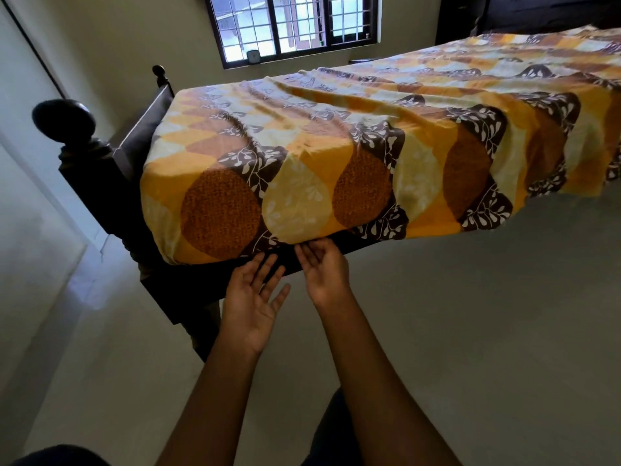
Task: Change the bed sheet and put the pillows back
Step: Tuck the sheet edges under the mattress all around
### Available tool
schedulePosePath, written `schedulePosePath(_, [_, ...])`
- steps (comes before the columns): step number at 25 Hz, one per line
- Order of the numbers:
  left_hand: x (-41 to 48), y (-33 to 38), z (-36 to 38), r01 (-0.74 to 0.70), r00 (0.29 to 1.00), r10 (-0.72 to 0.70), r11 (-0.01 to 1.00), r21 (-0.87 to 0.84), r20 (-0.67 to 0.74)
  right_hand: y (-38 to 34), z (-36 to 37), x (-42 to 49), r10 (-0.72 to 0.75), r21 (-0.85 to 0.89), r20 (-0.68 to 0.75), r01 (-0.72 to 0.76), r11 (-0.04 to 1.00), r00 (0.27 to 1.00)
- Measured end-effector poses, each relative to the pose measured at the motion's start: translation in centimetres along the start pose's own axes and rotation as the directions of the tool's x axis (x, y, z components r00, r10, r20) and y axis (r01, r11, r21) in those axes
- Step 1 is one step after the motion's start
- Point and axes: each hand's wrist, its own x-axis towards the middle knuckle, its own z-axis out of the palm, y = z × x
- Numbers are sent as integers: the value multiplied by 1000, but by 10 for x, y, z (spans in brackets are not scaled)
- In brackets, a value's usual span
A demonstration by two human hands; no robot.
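From the head camera, looking down the side of the bed: the bed sheet [336, 156], orange and brown with leaf prints, is spread over the mattress and drapes down its near side. Near the corner by the dark bedpost [64, 119] the cloth is drawn tight and wrapped under, so that end looks tucked. Further along to the right the hem hangs loose and free, which tells me the tucking isn't finished there.

Both hands are low at the bottom edge. The left hand [252, 297] is palm up, fingers spread and straight, holding nothing, just below the dark bed frame [188, 284]; it looks ready to slide under the mattress and push cloth in. The right hand [324, 267] is right at the hem, fingers loosely curled with the tips at the sheet's edge; whether they actually pinch the cloth, I cannot tell from here.

My read: the tuck is being worked along this side, corner first, moving right.

No pillows in sight. Behind the bed, a barred window [289, 25] lets in the daylight.
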Motion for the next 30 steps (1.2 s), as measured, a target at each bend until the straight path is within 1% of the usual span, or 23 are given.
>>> schedulePosePath(2, [-12, -7, 13, -32, 999, 24, 974, 224, 39, -14, -24, -16, -29, -225, -21, 24, 974, 999])
schedulePosePath(3, [-18, -10, 21, -54, 997, 30, 940, 336, 75, -25, -35, -24, -58, -318, -20, 49, 947, 998])
schedulePosePath(4, [-22, -12, 31, -83, 993, 38, 885, 458, 108, -37, -44, -32, -94, -394, -25, 77, 916, 995])
schedulePosePath(5, [-24, -13, 41, -129, 988, 53, 805, 579, 147, -51, -51, -38, -139, -459, -32, 109, 882, 990])
schedulePosePath(6, [-25, -12, 56, -195, 976, 71, 704, 683, 205, -67, -58, -43, -191, -507, -32, 149, 849, 981])
schedulePosePath(7, [-22, -12, 73, -280, 954, 78, 581, 764, 290, -83, -63, -47, -240, -545, -24, 189, 817, 970])
schedulePosePath(8, [-18, -11, 90, -390, 914, 65, 407, 826, 400, -99, -66, -49, -277, -572, -20, 216, 791, 961])
schedulePosePath(9, [-13, -9, 107, -513, 855, 21, 180, 839, 518, -114, -69, -49, -307, -586, -28, 234, 776, 951])
schedulePosePath(10, [-6, -6, 124, -625, 781, -37, -31, 780, 624, -127, -71, -46, -339, -587, -38, 254, 769, 940])
schedulePosePath(11, [5, -5, 140, -709, 701, -78, -181, 682, 709, -139, -71, -39, -376, -582, -43, 283, 762, 926])
schedulePosePath(12, [15, -4, 153, -762, 631, -100, -267, 590, 769, -150, -72, -30, -410, -576, -45, 311, 755, 911])
schedulePosePath(13, [25, -4, 163, -800, 570, -112, -304, 518, 814, -160, -72, -20, -440, -574, -50, 335, 747, 897])
schedulePosePath(16, [59, -19, 206, -885, 409, -138, -302, 355, 902, -199, -76, 20, -558, -561, -90, 420, 713, 825])
schedulePosePath(18, [89, -32, 244, -912, 315, -191, -333, 240, 930, -229, -79, 51, -631, -550, -165, 460, 697, 758])
schedulePosePath(20, [117, -46, 294, -925, 231, -258, -356, 130, 938, -264, -82, 81, -694, -565, -196, 499, 658, 693])
schedulePosePath(22, [139, -58, 340, -935, 178, -273, -345, 77, 945, -296, -87, 101, -739, -605, -180, 519, 604, 650])
schedulePosePath(24, [163, -71, 383, -941, 142, -234, -333, 58, 962, -331, -99, 119, -811, -710, -156, 507, 489, 564])
schedulePosePath(25, [175, -77, 401, -941, 141, -231, -333, 58, 963, -347, -105, 127, -837, -749, -155, 490, 446, 525])
schedulePosePath(28, [199, -100, 448, -941, 118, -259, -338, 25, 959, -401, -124, 147, -897, -857, -176, 385, 342, 405])
schedulePosePath(30, [208, -119, 474, -939, 128, -272, -344, 28, 954, -433, -135, 154, -913, -908, -212, 276, 316, 348])
